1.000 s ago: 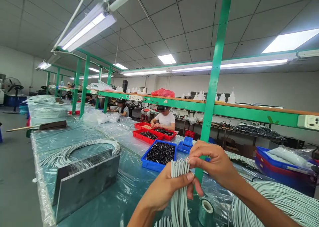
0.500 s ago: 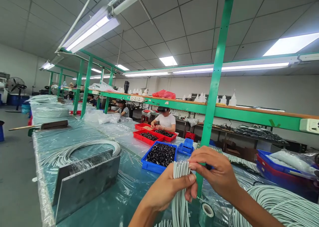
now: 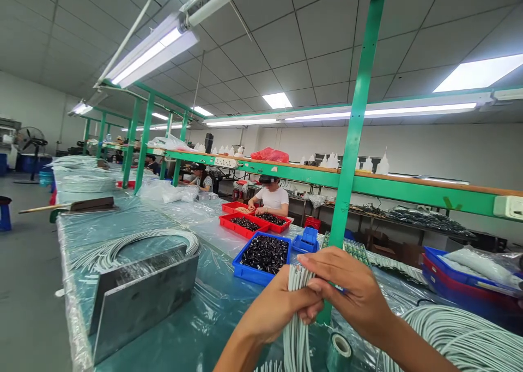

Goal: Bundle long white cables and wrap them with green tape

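My left hand [image 3: 273,306] grips a bundle of pale grey cables [image 3: 296,339] that hangs down below my fist. Its upper ends stick out at the top. My right hand [image 3: 347,290] closes over those upper ends, with the fingers pressed against the bundle and my left fingers. Something small and dark may sit in my right fingers, but it is too small to tell. A coil of the same grey cable [image 3: 461,334] lies near my right forearm. A roll of green tape [image 3: 339,353] stands just below my hands.
The bench [image 3: 204,317] is covered in clear plastic. On it are a grey cable coil [image 3: 134,247], a metal plate [image 3: 143,296], and a blue tray of black parts [image 3: 265,255]. A green post [image 3: 351,170] rises behind my hands. Farther along, a co-worker [image 3: 272,197] sits at red trays [image 3: 245,225].
My hands have drawn closer, and my right hand now covers the top of the cable bundle. The whole view has shifted slightly as my head moved.
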Motion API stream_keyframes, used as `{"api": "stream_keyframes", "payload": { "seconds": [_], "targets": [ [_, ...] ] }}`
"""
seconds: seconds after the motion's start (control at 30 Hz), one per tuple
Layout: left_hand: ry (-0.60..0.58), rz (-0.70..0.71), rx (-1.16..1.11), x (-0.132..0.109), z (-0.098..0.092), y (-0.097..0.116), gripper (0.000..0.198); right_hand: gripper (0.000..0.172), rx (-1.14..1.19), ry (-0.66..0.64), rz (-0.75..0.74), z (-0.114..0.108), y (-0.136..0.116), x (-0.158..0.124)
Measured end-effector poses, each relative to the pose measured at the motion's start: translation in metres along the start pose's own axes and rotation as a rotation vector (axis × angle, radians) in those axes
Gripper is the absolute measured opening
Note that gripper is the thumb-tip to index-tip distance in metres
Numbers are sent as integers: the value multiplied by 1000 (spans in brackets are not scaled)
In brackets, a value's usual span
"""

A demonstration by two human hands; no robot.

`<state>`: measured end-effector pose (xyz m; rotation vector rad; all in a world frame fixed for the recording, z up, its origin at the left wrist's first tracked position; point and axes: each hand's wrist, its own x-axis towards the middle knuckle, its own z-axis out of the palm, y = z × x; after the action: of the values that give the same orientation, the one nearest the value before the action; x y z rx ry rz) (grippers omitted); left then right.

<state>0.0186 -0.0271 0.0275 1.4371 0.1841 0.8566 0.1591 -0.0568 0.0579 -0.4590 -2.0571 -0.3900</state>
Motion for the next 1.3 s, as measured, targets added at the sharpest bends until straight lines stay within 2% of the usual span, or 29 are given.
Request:
{"api": "stream_keyframes", "payload": {
  "seconds": [0.3, 0.37, 0.47, 0.67, 0.73, 0.8, 0.9, 0.97, 1.1, 1.2, 1.23, 1.3],
  "targets": [
    [-13, 2, 57, 2, 0, -1, 11, 35, -22, -10, -21, -1, -1, 0],
    [32, -10, 86, 1, 0, 0, 5, 33, -33, -23, -32, 1, -1, -3],
    [116, -34, 112, -1, 0, -1, 11, 31, -65, -52, -25, 1, -3, -7],
    [48, 47, 119, -5, 2, 0, 14, 22, -38, -132, 150, -9, -12, 6],
    [66, 53, 138, -5, 3, 2, 21, 25, -73, -170, 101, -11, -14, 10],
    [96, 46, 137, -6, 5, 5, 36, 31, -98, -192, 51, -10, -16, 11],
    [101, 65, 141, -7, 8, 8, 49, 29, -102, -202, 46, -7, -18, 9],
    [125, 89, 143, -7, 10, 7, 48, 27, -119, -201, 28, -6, -19, 7],
    [256, 83, 109, -5, 10, 3, 40, 30, -168, -234, 23, -9, -18, 4],
    [180, 102, 136, -5, 11, 2, 18, 41, -207, -173, 60, -13, -17, -1],
    [177, 104, 144, -5, 11, 2, 18, 43, -227, -171, 50, -13, -17, -3],
    [258, 78, 137, -6, 11, 1, 19, 44, -256, -239, 3, -11, -16, -6]
  ]
}}
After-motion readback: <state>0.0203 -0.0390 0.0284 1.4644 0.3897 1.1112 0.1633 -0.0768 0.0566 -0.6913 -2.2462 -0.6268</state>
